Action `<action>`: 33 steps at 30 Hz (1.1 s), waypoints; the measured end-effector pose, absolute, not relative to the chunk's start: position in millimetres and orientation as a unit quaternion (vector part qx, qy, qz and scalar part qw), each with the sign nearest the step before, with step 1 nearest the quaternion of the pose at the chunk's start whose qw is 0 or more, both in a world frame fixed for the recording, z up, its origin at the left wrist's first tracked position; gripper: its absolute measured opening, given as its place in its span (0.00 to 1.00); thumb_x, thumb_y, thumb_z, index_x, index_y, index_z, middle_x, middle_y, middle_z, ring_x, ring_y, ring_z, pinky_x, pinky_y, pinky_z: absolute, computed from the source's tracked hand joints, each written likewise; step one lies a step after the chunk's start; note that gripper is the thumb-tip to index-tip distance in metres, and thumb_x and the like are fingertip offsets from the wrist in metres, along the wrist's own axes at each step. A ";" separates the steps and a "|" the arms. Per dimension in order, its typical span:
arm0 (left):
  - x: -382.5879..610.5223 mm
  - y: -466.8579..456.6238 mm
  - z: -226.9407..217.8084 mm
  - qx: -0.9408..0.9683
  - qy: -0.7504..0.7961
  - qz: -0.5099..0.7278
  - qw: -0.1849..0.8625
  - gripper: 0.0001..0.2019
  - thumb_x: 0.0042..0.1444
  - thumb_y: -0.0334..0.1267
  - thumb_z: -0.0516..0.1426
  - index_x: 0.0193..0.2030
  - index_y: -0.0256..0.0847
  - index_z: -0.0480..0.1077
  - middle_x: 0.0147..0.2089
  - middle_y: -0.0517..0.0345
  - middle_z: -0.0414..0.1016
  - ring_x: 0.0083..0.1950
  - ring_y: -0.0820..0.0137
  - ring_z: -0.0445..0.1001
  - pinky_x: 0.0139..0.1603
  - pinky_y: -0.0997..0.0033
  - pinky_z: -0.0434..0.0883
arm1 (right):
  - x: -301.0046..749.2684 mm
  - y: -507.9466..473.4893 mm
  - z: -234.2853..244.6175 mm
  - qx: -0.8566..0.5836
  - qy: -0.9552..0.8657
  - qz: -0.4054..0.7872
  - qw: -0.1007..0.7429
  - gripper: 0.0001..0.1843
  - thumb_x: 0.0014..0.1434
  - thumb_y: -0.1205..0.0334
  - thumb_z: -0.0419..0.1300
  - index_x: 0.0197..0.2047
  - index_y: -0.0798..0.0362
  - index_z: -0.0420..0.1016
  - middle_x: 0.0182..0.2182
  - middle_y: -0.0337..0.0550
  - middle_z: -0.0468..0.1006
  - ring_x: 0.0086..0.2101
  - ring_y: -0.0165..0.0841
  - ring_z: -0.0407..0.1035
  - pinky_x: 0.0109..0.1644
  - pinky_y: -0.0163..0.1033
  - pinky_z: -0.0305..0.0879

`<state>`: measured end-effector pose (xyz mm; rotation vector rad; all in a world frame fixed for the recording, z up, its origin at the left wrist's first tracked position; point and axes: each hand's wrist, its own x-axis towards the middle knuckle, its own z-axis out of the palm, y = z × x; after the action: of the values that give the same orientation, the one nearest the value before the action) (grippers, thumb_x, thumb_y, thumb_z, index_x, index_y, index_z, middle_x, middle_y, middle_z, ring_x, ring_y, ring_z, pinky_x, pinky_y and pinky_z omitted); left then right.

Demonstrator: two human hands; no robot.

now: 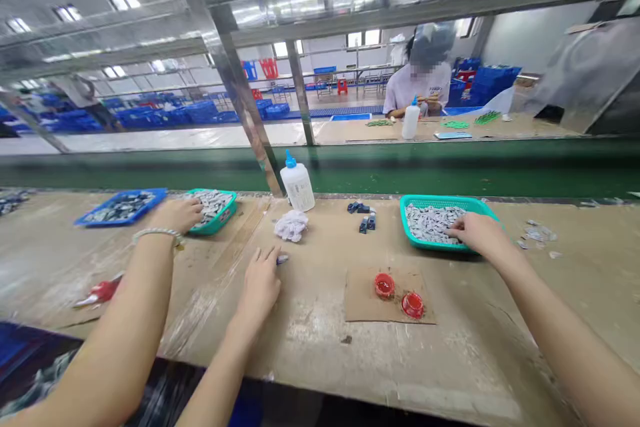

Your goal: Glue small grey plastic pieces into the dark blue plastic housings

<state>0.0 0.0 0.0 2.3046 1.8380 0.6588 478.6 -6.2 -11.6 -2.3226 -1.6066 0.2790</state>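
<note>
My left hand (261,283) is low over the table, fingers bent, with a small dark piece (283,259) at its thumb and index finger. My right hand (477,233) reaches into the right teal basket (407,235), thumb and fingertips pinched among many small grey-white pieces (434,221). Which piece it grips cannot be made out. Between my hands, several small dark blocks (364,213) lie on the table. Closer to me, two red cups (384,285) of glossy liquid rest on a cardboard piece (363,297).
A co-worker's braceleted hand (177,213) reaches into another teal basket (223,215) at left, beside a blue tray (163,197). A white bottle (299,188) and crumpled white cloth (291,225) stand mid-table. Clear scraps (540,232) lie right. A person (420,83) sits opposite.
</note>
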 end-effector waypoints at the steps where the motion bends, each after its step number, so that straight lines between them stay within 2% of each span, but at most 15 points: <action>1: 13.2 5.4 4.3 0.774 0.590 0.224 0.060 0.25 0.48 0.18 0.50 0.56 0.25 0.66 0.59 0.30 0.65 0.63 0.45 0.60 0.63 0.42 0.55 | 476.4 -5.4 -11.1 -0.813 -0.553 0.095 0.158 0.08 0.47 0.61 0.67 0.21 0.53 0.78 0.21 0.52 0.78 0.31 0.48 0.74 0.31 0.42 0.57; 5: 75.1 31.4 15.4 0.819 0.518 0.229 0.095 0.20 0.58 0.32 0.53 0.58 0.35 0.66 0.57 0.42 0.70 0.60 0.54 0.66 0.61 0.53 0.61 | 467.9 -2.0 -7.7 -0.811 -0.533 0.100 0.220 0.07 0.46 0.65 0.66 0.20 0.52 0.75 0.21 0.50 0.77 0.33 0.47 0.74 0.33 0.42 0.60; 9: 143.0 68.1 11.5 0.834 0.476 0.222 0.169 0.22 0.55 0.44 0.59 0.54 0.37 0.69 0.52 0.43 0.75 0.54 0.55 0.72 0.55 0.59 0.66 | 461.3 -8.5 -0.4 -0.778 -0.517 0.130 0.332 0.06 0.54 0.60 0.61 0.29 0.52 0.75 0.30 0.51 0.80 0.35 0.44 0.74 0.36 0.42 0.65; 12: 174.7 91.3 3.9 0.815 0.481 0.229 0.226 0.23 0.49 0.41 0.64 0.51 0.35 0.70 0.45 0.42 0.78 0.50 0.52 0.74 0.51 0.58 0.68 | 456.9 -27.1 7.3 -0.732 -0.504 0.198 0.414 0.15 0.61 0.52 0.54 0.41 0.53 0.75 0.35 0.51 0.81 0.33 0.39 0.76 0.34 0.40 0.70; 15: 180.0 99.4 -0.4 0.787 0.484 0.251 0.291 0.18 0.48 0.37 0.64 0.46 0.35 0.73 0.44 0.41 0.78 0.50 0.51 0.74 0.52 0.56 0.67 | 450.8 -54.1 14.3 -0.684 -0.493 0.268 0.466 0.23 0.62 0.46 0.53 0.50 0.53 0.73 0.37 0.49 0.81 0.33 0.37 0.76 0.34 0.39 0.73; 17: 170.6 94.0 0.9 0.761 0.480 0.266 0.346 0.18 0.48 0.39 0.64 0.45 0.35 0.73 0.44 0.40 0.78 0.49 0.51 0.75 0.52 0.54 0.68 | 444.9 -72.4 16.5 -0.643 -0.460 0.340 0.509 0.24 0.59 0.43 0.57 0.49 0.53 0.75 0.38 0.49 0.81 0.35 0.35 0.76 0.37 0.37 0.73; 19: 154.4 80.1 5.8 0.730 0.467 0.283 0.411 0.22 0.50 0.43 0.62 0.50 0.34 0.72 0.44 0.41 0.78 0.47 0.54 0.76 0.51 0.54 0.69 | 436.7 -88.7 15.8 -0.601 -0.404 0.419 0.548 0.22 0.55 0.44 0.63 0.44 0.53 0.77 0.39 0.48 0.81 0.35 0.33 0.76 0.40 0.35 0.72; 23: 118.3 33.4 22.4 0.651 0.433 0.339 0.523 0.26 0.59 0.48 0.54 0.61 0.37 0.64 0.50 0.45 0.76 0.51 0.62 0.75 0.56 0.60 0.69 | 413.7 -112.7 5.7 -0.561 -0.315 0.506 0.575 0.20 0.53 0.46 0.66 0.41 0.53 0.77 0.41 0.49 0.81 0.39 0.34 0.76 0.39 0.32 0.71; 27: 98.0 -18.5 32.9 0.445 0.385 0.435 0.681 0.23 0.56 0.41 0.60 0.59 0.40 0.67 0.50 0.50 0.76 0.51 0.67 0.75 0.60 0.67 0.66 | 392.7 -126.9 -5.8 -0.553 -0.274 0.527 0.584 0.22 0.51 0.46 0.67 0.45 0.52 0.78 0.38 0.46 0.80 0.34 0.32 0.74 0.38 0.33 0.72; 29: 94.9 -41.5 30.8 0.381 0.374 0.489 0.690 0.22 0.55 0.38 0.62 0.57 0.41 0.69 0.49 0.53 0.77 0.50 0.69 0.75 0.59 0.70 0.67 | 385.2 -131.5 -7.9 -0.573 -0.285 0.514 0.572 0.26 0.51 0.45 0.67 0.49 0.51 0.77 0.33 0.42 0.77 0.31 0.31 0.72 0.37 0.35 0.72; 33: 95.7 -79.2 12.9 0.331 0.406 0.567 0.636 0.21 0.54 0.39 0.63 0.55 0.45 0.71 0.46 0.57 0.77 0.49 0.70 0.76 0.57 0.73 0.68 | 374.7 -138.2 -6.7 -0.590 -0.320 0.500 0.548 0.31 0.52 0.43 0.65 0.54 0.51 0.74 0.30 0.40 0.74 0.30 0.31 0.69 0.34 0.35 0.71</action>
<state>95.7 -79.2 12.9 0.7550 0.9271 1.2942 374.7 -138.2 -6.7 -1.3967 -0.7577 1.1848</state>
